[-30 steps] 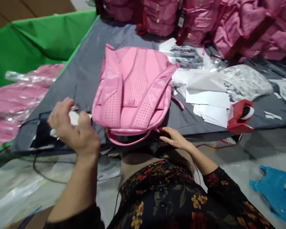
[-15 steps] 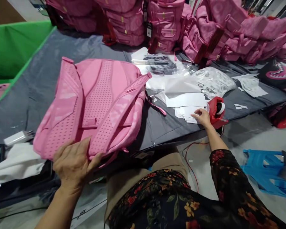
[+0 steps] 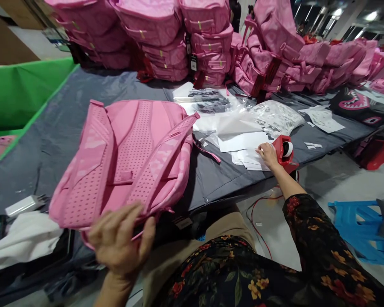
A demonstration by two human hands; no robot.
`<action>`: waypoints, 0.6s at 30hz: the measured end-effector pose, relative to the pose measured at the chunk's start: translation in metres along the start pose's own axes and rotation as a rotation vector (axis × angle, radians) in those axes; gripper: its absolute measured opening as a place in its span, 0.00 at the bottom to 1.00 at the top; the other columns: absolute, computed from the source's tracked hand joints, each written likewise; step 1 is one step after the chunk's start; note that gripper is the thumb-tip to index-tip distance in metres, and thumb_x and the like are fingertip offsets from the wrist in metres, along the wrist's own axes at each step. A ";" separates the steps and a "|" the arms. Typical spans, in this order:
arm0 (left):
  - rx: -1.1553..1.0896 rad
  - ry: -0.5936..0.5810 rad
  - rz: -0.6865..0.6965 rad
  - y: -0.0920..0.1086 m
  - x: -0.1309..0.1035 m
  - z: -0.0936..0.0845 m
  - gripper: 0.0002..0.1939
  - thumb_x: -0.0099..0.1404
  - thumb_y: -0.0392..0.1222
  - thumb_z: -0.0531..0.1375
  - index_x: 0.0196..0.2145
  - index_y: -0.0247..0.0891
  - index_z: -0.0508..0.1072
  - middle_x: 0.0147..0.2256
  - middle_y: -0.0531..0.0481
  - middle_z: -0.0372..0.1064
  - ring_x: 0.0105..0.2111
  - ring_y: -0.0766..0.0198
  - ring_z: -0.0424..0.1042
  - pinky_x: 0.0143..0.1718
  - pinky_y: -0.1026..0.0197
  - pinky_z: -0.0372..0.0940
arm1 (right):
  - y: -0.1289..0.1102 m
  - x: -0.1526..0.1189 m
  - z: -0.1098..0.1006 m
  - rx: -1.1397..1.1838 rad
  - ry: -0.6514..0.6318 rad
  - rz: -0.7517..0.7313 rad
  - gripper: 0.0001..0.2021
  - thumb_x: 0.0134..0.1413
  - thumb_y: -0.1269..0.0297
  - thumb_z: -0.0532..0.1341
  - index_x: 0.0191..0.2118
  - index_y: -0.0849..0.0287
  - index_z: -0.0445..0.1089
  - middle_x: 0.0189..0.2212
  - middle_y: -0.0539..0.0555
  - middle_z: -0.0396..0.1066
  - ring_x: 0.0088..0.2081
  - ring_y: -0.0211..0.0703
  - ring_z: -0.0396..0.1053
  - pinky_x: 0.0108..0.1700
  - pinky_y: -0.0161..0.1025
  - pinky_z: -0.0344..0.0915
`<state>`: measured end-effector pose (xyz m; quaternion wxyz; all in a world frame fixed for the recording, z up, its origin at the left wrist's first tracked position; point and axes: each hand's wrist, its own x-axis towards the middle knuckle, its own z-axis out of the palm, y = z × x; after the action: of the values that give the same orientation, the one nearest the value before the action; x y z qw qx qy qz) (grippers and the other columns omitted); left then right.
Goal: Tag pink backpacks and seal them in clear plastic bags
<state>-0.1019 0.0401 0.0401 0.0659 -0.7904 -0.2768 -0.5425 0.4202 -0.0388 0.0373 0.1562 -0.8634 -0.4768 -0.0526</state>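
A pink backpack point(image 3: 128, 162) lies on the dark-covered table, its padded back panel and two shoulder straps facing up. My left hand point(image 3: 123, 238) is at the bag's near edge, open, with thumb and fingers apart; whether it touches the fabric is unclear. Over a loose stack of white paper slips point(image 3: 248, 159) is my right hand point(image 3: 268, 156), its fingers drawn together in a pinch. What sits between those fingertips, if anything, is hidden. Just right of that hand stands a red tape dispenser point(image 3: 282, 151) with a white roll.
Stacked pink backpacks point(image 3: 208, 47) line the table's back. Clear plastic bags point(image 3: 275, 117) and white sheets point(image 3: 243, 142) lie beyond the slips. At left are a white cloth point(image 3: 25, 238), a white box point(image 3: 24, 206) and a green bin point(image 3: 25, 89). A blue stool point(image 3: 355, 226) stands right.
My left hand has come off the backpack's lower strap area toward me and to the right. The right hand's fingers have drawn closer together over the slips. The view has tilted up.
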 end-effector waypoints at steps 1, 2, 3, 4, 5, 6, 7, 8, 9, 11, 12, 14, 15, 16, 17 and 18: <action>-0.070 -0.033 0.029 0.015 0.000 0.007 0.36 0.62 0.39 0.66 0.66 0.56 0.69 0.45 0.47 0.80 0.40 0.48 0.78 0.49 0.41 0.72 | -0.006 -0.001 -0.012 0.027 0.000 -0.031 0.06 0.62 0.63 0.60 0.34 0.56 0.66 0.36 0.60 0.72 0.41 0.53 0.67 0.46 0.45 0.59; -0.152 -0.085 0.037 0.030 0.001 0.016 0.36 0.62 0.34 0.66 0.66 0.54 0.68 0.45 0.47 0.80 0.42 0.51 0.78 0.50 0.46 0.72 | -0.015 -0.006 -0.024 0.070 -0.018 -0.065 0.06 0.63 0.62 0.59 0.34 0.55 0.65 0.33 0.57 0.71 0.38 0.51 0.66 0.43 0.43 0.59; -0.241 -0.153 0.016 0.045 0.002 0.028 0.35 0.63 0.32 0.65 0.66 0.52 0.68 0.47 0.46 0.79 0.46 0.53 0.78 0.52 0.49 0.72 | -0.027 -0.012 -0.035 0.130 -0.063 -0.106 0.07 0.64 0.60 0.58 0.35 0.55 0.65 0.29 0.55 0.68 0.34 0.48 0.65 0.40 0.42 0.58; -0.335 -0.228 -0.030 0.060 0.004 0.041 0.34 0.64 0.32 0.65 0.66 0.50 0.67 0.51 0.45 0.77 0.50 0.54 0.77 0.55 0.51 0.71 | -0.041 -0.022 -0.045 0.207 -0.139 -0.155 0.08 0.65 0.57 0.58 0.36 0.55 0.64 0.27 0.52 0.66 0.31 0.46 0.63 0.38 0.40 0.56; -0.431 -0.304 -0.100 0.074 0.006 0.055 0.34 0.64 0.34 0.66 0.66 0.48 0.66 0.55 0.43 0.75 0.54 0.54 0.75 0.58 0.51 0.69 | -0.058 -0.034 -0.053 0.296 -0.249 -0.215 0.10 0.65 0.55 0.57 0.36 0.55 0.63 0.25 0.50 0.64 0.29 0.43 0.61 0.35 0.39 0.55; -0.540 -0.389 -0.206 0.087 0.008 0.070 0.36 0.63 0.38 0.68 0.66 0.45 0.65 0.60 0.41 0.71 0.59 0.51 0.72 0.61 0.49 0.67 | -0.077 -0.047 -0.058 0.394 -0.377 -0.284 0.12 0.66 0.52 0.57 0.36 0.55 0.62 0.25 0.48 0.63 0.27 0.41 0.59 0.34 0.37 0.54; -0.670 -0.482 -0.334 0.099 0.010 0.083 0.41 0.58 0.43 0.72 0.67 0.43 0.65 0.62 0.39 0.68 0.62 0.48 0.68 0.64 0.46 0.64 | -0.095 -0.060 -0.062 0.483 -0.506 -0.344 0.15 0.66 0.49 0.56 0.35 0.55 0.62 0.24 0.47 0.62 0.26 0.39 0.58 0.32 0.36 0.54; -0.811 -0.552 -0.484 0.109 0.011 0.095 0.45 0.53 0.47 0.76 0.66 0.42 0.66 0.62 0.38 0.68 0.63 0.46 0.67 0.64 0.46 0.63 | -0.111 -0.073 -0.065 0.559 -0.616 -0.385 0.16 0.66 0.47 0.56 0.35 0.56 0.61 0.24 0.46 0.61 0.26 0.37 0.56 0.31 0.35 0.53; -0.947 -0.597 -0.654 0.118 0.010 0.105 0.45 0.50 0.50 0.77 0.63 0.41 0.69 0.59 0.38 0.71 0.60 0.46 0.70 0.62 0.47 0.64 | -0.125 -0.084 -0.066 0.616 -0.702 -0.398 0.18 0.66 0.45 0.56 0.35 0.56 0.62 0.23 0.45 0.60 0.25 0.36 0.55 0.30 0.34 0.52; -1.125 -0.621 -0.961 0.128 0.006 0.114 0.35 0.50 0.53 0.76 0.53 0.39 0.77 0.46 0.42 0.78 0.48 0.50 0.76 0.52 0.53 0.69 | -0.141 -0.100 -0.064 0.688 -0.804 -0.350 0.20 0.63 0.43 0.59 0.36 0.57 0.64 0.22 0.44 0.60 0.23 0.35 0.54 0.28 0.33 0.51; -1.154 -0.606 -1.077 0.131 0.004 0.114 0.28 0.52 0.54 0.74 0.47 0.37 0.80 0.40 0.45 0.78 0.41 0.54 0.76 0.46 0.56 0.70 | -0.144 -0.105 -0.062 0.717 -0.827 -0.313 0.21 0.59 0.42 0.62 0.38 0.58 0.66 0.23 0.44 0.62 0.24 0.35 0.56 0.27 0.32 0.51; -1.137 -0.536 -1.207 0.130 -0.002 0.108 0.20 0.54 0.55 0.73 0.37 0.37 0.81 0.33 0.48 0.77 0.34 0.60 0.73 0.39 0.61 0.67 | -0.144 -0.113 -0.054 0.772 -0.848 -0.268 0.26 0.48 0.42 0.71 0.40 0.59 0.69 0.25 0.46 0.66 0.26 0.36 0.61 0.28 0.32 0.55; -1.120 -0.484 -1.235 0.129 -0.005 0.104 0.19 0.53 0.54 0.73 0.34 0.37 0.81 0.32 0.49 0.76 0.33 0.61 0.72 0.38 0.62 0.67 | -0.143 -0.116 -0.049 0.809 -0.834 -0.249 0.28 0.43 0.42 0.74 0.41 0.59 0.71 0.27 0.47 0.68 0.28 0.38 0.63 0.29 0.33 0.58; -1.108 -0.431 -1.255 0.128 -0.008 0.100 0.18 0.53 0.54 0.73 0.33 0.37 0.80 0.31 0.50 0.76 0.32 0.62 0.71 0.38 0.62 0.66 | -0.143 -0.120 -0.042 0.852 -0.801 -0.223 0.28 0.40 0.42 0.75 0.39 0.60 0.72 0.28 0.48 0.69 0.29 0.39 0.64 0.31 0.34 0.61; -1.100 -0.388 -1.275 0.127 -0.011 0.097 0.18 0.53 0.54 0.73 0.32 0.37 0.81 0.30 0.51 0.76 0.32 0.62 0.70 0.37 0.63 0.66 | -0.144 -0.123 -0.036 0.899 -0.753 -0.186 0.28 0.40 0.40 0.74 0.37 0.60 0.73 0.29 0.49 0.70 0.30 0.40 0.65 0.33 0.35 0.63; -1.093 -0.363 -1.293 0.126 -0.014 0.094 0.18 0.53 0.54 0.73 0.32 0.37 0.81 0.29 0.51 0.75 0.30 0.63 0.69 0.36 0.63 0.65 | -0.147 -0.126 -0.029 0.943 -0.702 -0.142 0.28 0.42 0.39 0.73 0.36 0.60 0.73 0.29 0.50 0.71 0.30 0.41 0.66 0.34 0.36 0.65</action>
<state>0.0362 -0.0330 0.0140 -0.6899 -0.4730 -0.3787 -0.3960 0.2301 -0.0765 0.0667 0.3521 -0.6326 -0.5285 0.4434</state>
